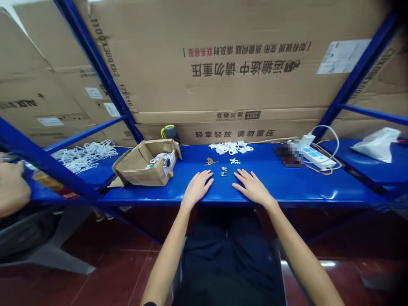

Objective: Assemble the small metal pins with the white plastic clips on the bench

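Observation:
My left hand (198,186) lies flat on the blue shelf (306,187), palm down, its fingers stretched out and holding nothing. Likewise flat and empty, my right hand (251,186) rests to the right with fingers spread. Between the fingertips of both hands sit several small brass-coloured metal pieces (224,171). Just beyond my left fingertips is a little heap of thin brown-gold parts (210,161). Small white round pieces (235,161) lie beyond the brass ones. Farther back, a pile of white plastic parts (231,148) spreads near the cardboard.
An open cardboard box (149,176) with white items stands left. Behind it is a dark cylinder with a yellow-green loop (170,132). A phone-like dark object (288,156) and a white power strip (318,157) lie right. White wire hooks (86,157) and another person's hand (14,189) are far left.

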`<state>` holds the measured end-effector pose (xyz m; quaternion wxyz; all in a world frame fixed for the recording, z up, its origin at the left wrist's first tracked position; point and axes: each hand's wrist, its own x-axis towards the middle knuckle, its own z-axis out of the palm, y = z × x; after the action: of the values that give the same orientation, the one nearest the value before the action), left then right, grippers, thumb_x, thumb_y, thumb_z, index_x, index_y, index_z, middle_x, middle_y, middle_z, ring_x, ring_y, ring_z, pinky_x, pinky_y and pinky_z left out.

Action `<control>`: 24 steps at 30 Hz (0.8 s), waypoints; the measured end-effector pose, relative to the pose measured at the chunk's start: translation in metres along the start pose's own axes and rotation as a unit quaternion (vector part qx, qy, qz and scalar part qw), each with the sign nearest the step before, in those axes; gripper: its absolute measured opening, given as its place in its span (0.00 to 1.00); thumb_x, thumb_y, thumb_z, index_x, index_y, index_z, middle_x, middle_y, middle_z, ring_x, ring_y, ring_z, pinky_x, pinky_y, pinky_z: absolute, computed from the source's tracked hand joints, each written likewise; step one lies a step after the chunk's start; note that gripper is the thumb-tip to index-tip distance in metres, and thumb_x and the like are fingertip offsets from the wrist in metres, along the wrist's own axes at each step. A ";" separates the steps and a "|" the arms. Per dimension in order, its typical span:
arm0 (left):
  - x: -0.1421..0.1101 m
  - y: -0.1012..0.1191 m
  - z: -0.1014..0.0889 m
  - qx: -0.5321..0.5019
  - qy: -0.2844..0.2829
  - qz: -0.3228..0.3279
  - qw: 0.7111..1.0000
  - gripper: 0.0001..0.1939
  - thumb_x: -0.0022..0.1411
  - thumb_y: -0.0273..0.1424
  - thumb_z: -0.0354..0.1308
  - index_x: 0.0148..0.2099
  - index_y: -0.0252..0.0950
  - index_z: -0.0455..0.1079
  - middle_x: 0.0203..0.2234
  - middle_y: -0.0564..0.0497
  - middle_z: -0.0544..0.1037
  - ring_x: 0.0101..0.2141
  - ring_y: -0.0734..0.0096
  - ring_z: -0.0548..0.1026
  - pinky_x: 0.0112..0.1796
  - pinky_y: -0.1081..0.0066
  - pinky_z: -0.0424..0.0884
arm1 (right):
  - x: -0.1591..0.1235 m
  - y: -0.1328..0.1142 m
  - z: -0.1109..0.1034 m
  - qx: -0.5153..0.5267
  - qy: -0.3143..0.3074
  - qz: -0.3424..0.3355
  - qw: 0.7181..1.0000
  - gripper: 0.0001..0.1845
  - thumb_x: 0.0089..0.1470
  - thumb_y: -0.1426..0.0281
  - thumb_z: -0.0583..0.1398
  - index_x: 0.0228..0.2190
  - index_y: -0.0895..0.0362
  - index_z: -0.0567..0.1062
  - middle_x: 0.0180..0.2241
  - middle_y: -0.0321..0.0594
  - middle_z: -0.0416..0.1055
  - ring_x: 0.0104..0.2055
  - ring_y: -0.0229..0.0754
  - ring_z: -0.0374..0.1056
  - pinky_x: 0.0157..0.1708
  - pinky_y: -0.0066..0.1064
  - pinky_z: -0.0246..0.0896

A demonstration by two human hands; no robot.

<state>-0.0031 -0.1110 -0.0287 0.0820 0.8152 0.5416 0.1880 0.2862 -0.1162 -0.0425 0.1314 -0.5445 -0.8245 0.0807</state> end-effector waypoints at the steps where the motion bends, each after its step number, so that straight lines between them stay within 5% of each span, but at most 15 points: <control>1: 0.000 -0.001 0.000 0.003 0.002 0.003 1.000 0.24 0.83 0.40 0.48 0.72 0.40 0.72 0.72 0.46 0.70 0.74 0.56 0.66 0.76 0.49 0.57 | 0.000 0.000 0.000 0.001 0.001 0.000 1.000 0.41 0.75 0.43 0.47 0.75 0.53 0.64 0.79 0.49 0.52 0.82 0.57 0.46 0.79 0.60 0.39; 24: 0.001 -0.009 0.008 0.011 0.027 0.027 0.999 0.23 0.82 0.40 0.48 0.70 0.41 0.73 0.71 0.45 0.72 0.72 0.53 0.68 0.74 0.47 0.59 | -0.002 -0.002 -0.002 -0.014 0.017 -0.002 1.000 0.38 0.75 0.46 0.51 0.74 0.53 0.67 0.78 0.48 0.56 0.81 0.57 0.50 0.78 0.59 0.43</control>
<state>-0.0068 -0.1057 -0.0391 0.0529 0.8248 0.5240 0.2060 0.2859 -0.1189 -0.0407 0.1377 -0.5463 -0.8241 0.0593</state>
